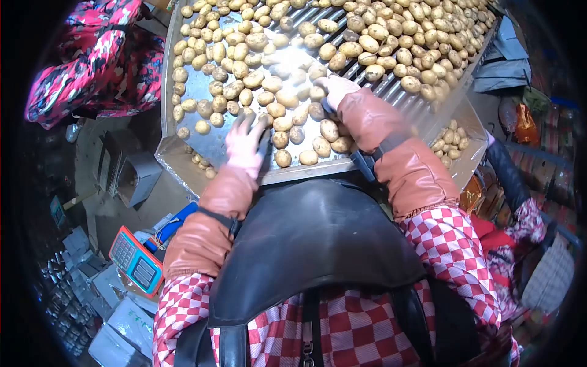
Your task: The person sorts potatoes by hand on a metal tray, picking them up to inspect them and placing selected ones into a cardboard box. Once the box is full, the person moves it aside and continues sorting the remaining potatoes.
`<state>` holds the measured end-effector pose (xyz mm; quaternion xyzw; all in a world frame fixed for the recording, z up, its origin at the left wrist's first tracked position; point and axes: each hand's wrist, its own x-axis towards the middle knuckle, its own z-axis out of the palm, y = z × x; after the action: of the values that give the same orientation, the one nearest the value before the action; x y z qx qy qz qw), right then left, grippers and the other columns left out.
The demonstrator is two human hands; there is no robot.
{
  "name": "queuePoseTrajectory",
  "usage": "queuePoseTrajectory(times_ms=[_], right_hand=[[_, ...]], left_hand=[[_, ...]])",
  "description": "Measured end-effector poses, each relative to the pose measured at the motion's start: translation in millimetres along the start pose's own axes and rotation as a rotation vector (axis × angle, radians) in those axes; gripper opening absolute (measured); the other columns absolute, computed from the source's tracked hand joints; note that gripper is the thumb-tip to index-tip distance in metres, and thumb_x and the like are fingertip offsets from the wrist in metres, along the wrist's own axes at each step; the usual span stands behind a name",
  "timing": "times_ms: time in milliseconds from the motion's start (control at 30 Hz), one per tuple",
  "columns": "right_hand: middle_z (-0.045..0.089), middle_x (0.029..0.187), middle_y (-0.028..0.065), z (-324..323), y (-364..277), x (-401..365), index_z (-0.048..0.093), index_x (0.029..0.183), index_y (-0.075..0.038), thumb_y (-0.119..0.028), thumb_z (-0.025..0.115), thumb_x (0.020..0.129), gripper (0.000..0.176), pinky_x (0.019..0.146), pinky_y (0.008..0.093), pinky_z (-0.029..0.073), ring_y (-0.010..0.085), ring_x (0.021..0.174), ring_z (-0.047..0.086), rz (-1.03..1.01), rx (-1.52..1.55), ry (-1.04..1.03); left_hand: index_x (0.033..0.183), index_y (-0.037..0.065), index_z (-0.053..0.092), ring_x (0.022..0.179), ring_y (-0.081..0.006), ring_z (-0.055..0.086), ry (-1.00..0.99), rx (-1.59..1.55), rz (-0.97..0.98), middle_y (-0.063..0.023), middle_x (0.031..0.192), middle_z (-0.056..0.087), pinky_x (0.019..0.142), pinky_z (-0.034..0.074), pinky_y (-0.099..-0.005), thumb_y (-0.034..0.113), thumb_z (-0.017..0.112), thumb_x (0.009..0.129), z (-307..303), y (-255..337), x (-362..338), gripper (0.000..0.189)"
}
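Note:
Potatoes (283, 140) lie loose over a metal sorting table (235, 92) in front of me, and more of them are heaped on the slatted rollers at the back right. My left hand (244, 139) is open near the table's front edge, fingers spread and touching the potatoes around them. Further in and to the right, my right hand (338, 90) reaches among the potatoes with its fingers stretched out. Glare and blur soften its fingertips, and I see no potato gripped in it. Brown sleeve covers (416, 168) are on both forearms.
Cardboard boxes with potatoes stand below the table's front corners, one at left (183, 164) and one at right (468, 128). A scale display (136, 260) is at lower left. One person in a pink patterned coat (101, 67) is at upper left; another person's dark sleeve (509, 174) shows at right.

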<state>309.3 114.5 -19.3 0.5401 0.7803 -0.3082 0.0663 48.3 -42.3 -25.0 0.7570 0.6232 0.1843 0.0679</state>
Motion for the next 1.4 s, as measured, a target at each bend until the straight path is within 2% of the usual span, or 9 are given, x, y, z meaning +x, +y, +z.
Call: queuePoseTrajectory(times_ms=[100,167,267,633,800,1033,1100,1233,1400], right_hand=[[0.067,0.095,0.0107,3.1,14.9,-11.9,0.059,0.131,-0.008,-0.018,0.066,0.089,0.043,0.07,0.0305,0.051,0.0171,0.086,0.063,0.034,0.807,-0.002],[0.065,0.109,0.0094,14.4,23.6,-50.7,0.057,0.13,-0.007,-0.026,0.063,0.093,0.041,0.068,0.0332,0.053,0.0189,0.088,0.063,-0.063,1.746,-0.027],[0.062,0.131,0.0145,6.4,37.3,-93.9,0.049,0.141,-0.012,-0.042,0.052,0.101,0.05,0.082,0.0451,0.057,0.0282,0.104,0.067,0.101,2.043,-0.156],[0.058,0.135,0.0165,37.7,76.8,-154.5,0.052,0.135,-0.01,-0.047,0.049,0.1,0.051,0.094,0.0568,0.053,0.0347,0.117,0.06,0.001,2.435,0.253],[0.06,0.129,0.017,58.5,93.8,-150.2,0.054,0.132,-0.008,-0.043,0.052,0.1,0.047,0.093,0.0568,0.054,0.0353,0.114,0.061,-0.083,2.665,0.131],[0.064,0.12,0.0176,60.7,98.2,-168.5,0.057,0.129,-0.006,-0.037,0.054,0.101,0.042,0.084,0.0503,0.06,0.0325,0.103,0.066,-0.261,2.482,0.209],[0.066,0.116,0.0172,62.4,102.7,-180.6,0.057,0.129,-0.006,-0.033,0.058,0.1,0.04,0.081,0.048,0.061,0.031,0.099,0.068,-0.188,2.4,0.278],[0.065,0.119,0.0192,63.0,102.3,-208.3,0.055,0.129,0.0,-0.03,0.062,0.098,0.044,0.087,0.0491,0.06,0.0322,0.105,0.068,-0.24,2.343,0.358],[0.063,0.123,0.0215,76.7,106.0,-211.5,0.045,0.141,-0.001,-0.037,0.058,0.1,0.057,0.078,0.0465,0.061,0.0372,0.108,0.067,-0.209,2.228,0.191]], left_hand=[[0.137,0.017,0.054,0.127,-0.0351,0.052,-0.249,0.022,0.056,-0.0148,0.142,0.052,0.106,0.044,-0.0429,0.008,0.063,0.083,10.0,22.6,70.8,0.055],[0.137,0.016,0.053,0.125,-0.0362,0.053,-0.395,0.144,0.039,-0.0158,0.14,0.052,0.104,0.045,-0.0434,0.013,0.053,0.089,37.0,16.6,95.9,0.048],[0.131,0.014,0.054,0.122,-0.0363,0.055,-0.559,0.213,0.014,-0.0169,0.133,0.057,0.1,0.047,-0.0449,0.023,0.04,0.098,58.8,19.2,122.8,0.037],[0.134,0.014,0.059,0.099,-0.0276,0.069,-0.534,0.094,-0.168,-0.0154,0.116,0.069,0.089,0.054,-0.0384,0.025,0.073,0.085,33.8,28.0,128.6,0.052],[0.142,0.005,0.049,0.085,-0.0171,0.062,-0.659,-1.288,-0.594,-0.0087,0.108,0.063,0.07,0.055,-0.0267,0.011,0.056,0.094,18.2,86.9,100.8,0.049],[0.152,0.011,0.032,0.106,-0.0241,0.064,-0.821,-1.85,-0.499,-0.0114,0.127,0.058,0.088,0.055,-0.0349,0.027,0.056,0.097,20.5,139.3,86.8,0.063],[0.153,0.014,0.032,0.124,-0.026,0.056,-0.74,-1.366,0.104,-0.0115,0.134,0.055,0.102,0.049,-0.0395,0.027,0.055,0.1,29.3,137.4,81.6,0.059],[0.147,0.014,0.037,0.1,-0.0233,0.06,-1.116,-2.206,-0.495,-0.0153,0.134,0.056,0.082,0.051,-0.0361,0.032,0.053,0.102,55.6,143.4,88.0,0.051],[0.155,0.012,0.027,0.086,-0.0191,0.059,-0.987,-1.687,-0.172,-0.0126,0.125,0.059,0.074,0.051,-0.0321,0.028,0.068,0.095,52.4,170.0,86.0,0.075]])
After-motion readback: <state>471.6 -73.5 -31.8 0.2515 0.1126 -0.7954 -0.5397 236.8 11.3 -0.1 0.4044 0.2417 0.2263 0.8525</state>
